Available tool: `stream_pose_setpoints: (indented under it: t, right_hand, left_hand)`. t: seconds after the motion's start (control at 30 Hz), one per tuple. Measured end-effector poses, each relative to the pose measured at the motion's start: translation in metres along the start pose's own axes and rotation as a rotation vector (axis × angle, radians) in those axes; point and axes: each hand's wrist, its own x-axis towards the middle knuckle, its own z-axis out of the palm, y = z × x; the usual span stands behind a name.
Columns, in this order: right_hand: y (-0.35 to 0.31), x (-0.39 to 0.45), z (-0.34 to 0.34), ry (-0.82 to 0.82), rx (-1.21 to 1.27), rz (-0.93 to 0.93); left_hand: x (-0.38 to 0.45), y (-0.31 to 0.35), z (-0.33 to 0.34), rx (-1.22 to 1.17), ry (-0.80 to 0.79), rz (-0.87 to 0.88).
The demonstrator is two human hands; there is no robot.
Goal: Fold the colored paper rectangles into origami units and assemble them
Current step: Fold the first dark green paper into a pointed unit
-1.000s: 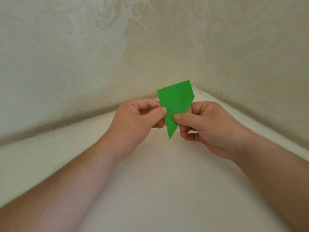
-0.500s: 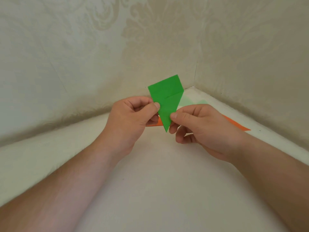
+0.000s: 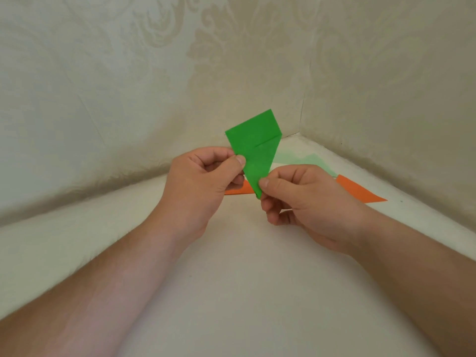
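Head view, near to far: two bare forearms reach in over a pale surface (image 3: pixel 231 292); the left hand (image 3: pixel 201 186) pinches the left edge of a green paper unit (image 3: pixel 253 155) between thumb and curled fingers, and the right hand (image 3: pixel 306 202) pinches its lower tip; the unit is held upright in the air, narrow point down, with a folded flap showing across its upper half. Behind the hands an orange paper piece (image 3: pixel 360 193) lies flat on the surface, and further back a pale green piece (image 3: pixel 309 162), possibly a folded unit, lies near the wall corner. By my reading one unit is mid-fold; the next move calls for aligning edges before creasing. Against the earlier frames, the green unit has tilted and the right thumb has slid down to its tip, uncovering the pieces behind.
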Motion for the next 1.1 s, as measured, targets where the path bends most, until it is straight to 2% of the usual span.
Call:
stream_pose_setpoints:
  t: [0.47,0.6,0.7,0.77,0.83,1.1]
  right_hand:
    - [0.004,0.002,-0.002,-0.046,-0.11,-0.057]
    - [0.001,0.001,-0.007,-0.063,-0.05,-0.026]
    - [-0.004,0.004,-0.014,0.062,0.011,-0.075]
    - [-0.006,0.008,-0.022,0.185,0.034,-0.136]
    - [-0.006,0.009,-0.028,0.238,0.028,-0.182]
    - [-0.006,0.007,-0.027,0.199,-0.031,-0.257]
  left_hand:
    - [0.001,0.0,-0.001,-0.002,0.028,0.016]
    - [0.001,-0.002,-0.001,-0.011,-0.011,0.012]
    - [-0.001,-0.002,0.001,-0.031,-0.087,0.015]
    - [-0.004,-0.002,0.002,0.01,-0.117,0.035]
    - [-0.004,-0.003,0.001,0.058,-0.127,0.054]
    - [-0.002,-0.001,-0.009,0.37,-0.104,0.185]
